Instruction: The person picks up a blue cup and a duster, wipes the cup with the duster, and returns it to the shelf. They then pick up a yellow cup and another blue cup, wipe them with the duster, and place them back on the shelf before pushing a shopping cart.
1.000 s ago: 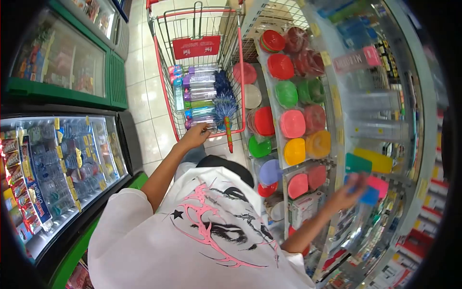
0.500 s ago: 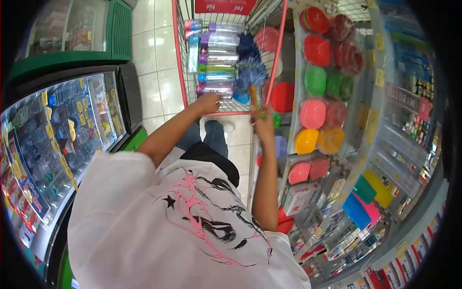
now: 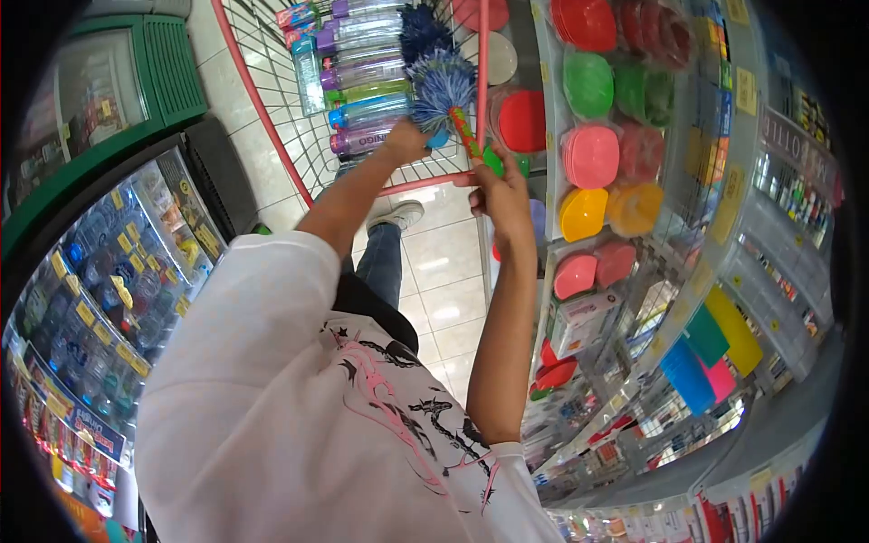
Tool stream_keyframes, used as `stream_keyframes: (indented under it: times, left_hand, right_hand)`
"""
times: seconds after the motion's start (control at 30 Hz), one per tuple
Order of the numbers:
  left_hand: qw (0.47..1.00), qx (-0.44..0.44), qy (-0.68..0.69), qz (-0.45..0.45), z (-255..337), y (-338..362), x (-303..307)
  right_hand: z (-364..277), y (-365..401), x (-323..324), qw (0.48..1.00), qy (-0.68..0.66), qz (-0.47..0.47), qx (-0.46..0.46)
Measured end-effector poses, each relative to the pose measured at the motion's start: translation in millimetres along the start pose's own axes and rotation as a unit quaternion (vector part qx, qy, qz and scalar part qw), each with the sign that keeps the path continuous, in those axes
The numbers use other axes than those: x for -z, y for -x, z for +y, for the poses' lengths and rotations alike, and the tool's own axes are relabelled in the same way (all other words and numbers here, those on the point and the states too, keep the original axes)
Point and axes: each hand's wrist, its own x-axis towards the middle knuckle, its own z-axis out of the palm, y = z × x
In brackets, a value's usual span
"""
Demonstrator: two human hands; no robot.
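My right hand (image 3: pixel 503 192) is closed around the green end of a duster's handle (image 3: pixel 465 132), right beside the cart's red bar. The duster's fluffy blue-and-white head (image 3: pixel 442 83) lies over the cart's contents. Inside the cart, my left hand (image 3: pixel 405 142) has its fingers curled beside the nearest purple bottle (image 3: pixel 353 140) and a small blue thing (image 3: pixel 438 138); whether it holds anything is hidden. More bottles (image 3: pixel 362 68) lie in a row beyond it, purple, green and blue. A dark blue fluffy head (image 3: pixel 424 32) sits behind the duster.
The shopping cart (image 3: pixel 262 118) stands in front of me on a tiled floor (image 3: pixel 444 262). A drinks fridge (image 3: pixel 109 299) is close on the left. Shelves on the right hold colourful plastic bowls (image 3: pixel 590 156), close beside the cart and my right arm.
My left hand has moved from near the cart's bar further into the cart, beside the bottles. The view has turned and shifted, with the cart now further left and up.
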Motion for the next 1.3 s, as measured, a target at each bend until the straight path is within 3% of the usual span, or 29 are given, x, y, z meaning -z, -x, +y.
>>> stream_keyframes:
  times: [0.07, 0.1, 0.17, 0.2, 0.23, 0.27, 0.3, 0.33, 0.37, 0.4, 0.47, 0.5, 0.57, 0.6, 0.73, 0.8, 0.93, 1.3]
  left_hand:
    - [0.983, 0.031, 0.169, 0.066, 6.6, 19.0, 51.2]
    - [0.983, 0.028, 0.168, 0.071, 0.4, 27.5, 52.7]
    - [0.948, 0.030, 0.216, 0.233, -13.7, 51.5, 62.8]
    - [0.946, 0.031, 0.210, 0.244, -18.5, 63.8, 75.4]
    - [0.920, 0.082, 0.333, 0.189, -14.3, 83.5, 106.2]
    - [0.874, 0.129, 0.451, 0.129, -11.6, 102.8, 129.4]
    - [0.874, 0.128, 0.447, 0.141, -16.1, 118.3, 140.9]
    - [0.821, 0.127, 0.541, 0.130, -21.8, 133.5, 150.3]
    - [0.758, 0.122, 0.630, 0.116, -22.9, 146.6, 159.6]
    - [0.759, 0.119, 0.628, 0.126, -20.7, 157.8, 166.5]
    - [0.585, 0.111, 0.794, 0.122, -12.3, 180.0, 181.2]
    - [0.575, 0.095, 0.803, 0.122, -7.8, 189.6, 186.4]
    - [0.535, 0.064, 0.832, 0.131, 2.3, 199.8, 193.1]
    - [0.514, 0.057, 0.845, 0.140, 5.5, 201.7, 191.8]
    - [0.484, 0.091, 0.855, 0.163, 20.2, 204.2, 193.1]
    - [0.531, 0.137, 0.810, 0.208, 27.0, 206.2, 189.8]
    - [0.558, 0.186, 0.762, 0.272, 39.6, 229.1, 195.9]
    - [0.515, 0.239, 0.743, 0.354, 51.9, 286.9, 227.3]
  right_hand:
    - [11.0, -1.6, -0.1, 1.000, -0.002, -0.022, -0.006]
    - [17.7, -2.7, 0.5, 1.000, -0.002, -0.020, -0.003]
    - [33.3, -3.9, 1.0, 0.999, 0.032, -0.011, 0.015]
    - [39.7, -5.6, -0.9, 0.998, 0.063, -0.001, 0.031]
    - [49.3, -8.3, -3.2, 0.997, 0.067, -0.007, 0.042]
    - [63.0, -9.2, -5.2, 0.970, 0.209, 0.032, 0.123]
    - [74.3, -8.5, -8.0, 0.914, 0.344, 0.074, 0.202]
    - [77.9, -4.8, -12.4, 0.833, 0.467, 0.117, 0.274]
    - [56.5, 13.0, -24.3, 0.863, 0.419, 0.078, 0.271]
    - [47.9, 24.7, -36.7, 0.860, 0.420, 0.077, 0.281]
    - [39.9, 43.1, -63.5, 0.887, 0.260, -0.015, 0.380]
    - [38.7, 51.0, -75.6, 0.883, 0.262, -0.018, 0.389]
    - [35.6, 62.0, -94.1, 0.949, 0.046, -0.086, 0.300]
    - [37.5, 60.9, -97.2, 0.946, 0.050, -0.092, 0.308]
    - [40.4, 61.7, -108.7, 0.939, 0.062, -0.067, 0.331]
    - [48.0, 63.1, -106.5, 0.955, 0.022, -0.076, 0.287]
    - [55.4, 79.1, -113.6, 0.954, -0.029, -0.103, 0.281]
    - [34.0, 115.2, -138.1, 0.928, 0.030, -0.156, 0.337]
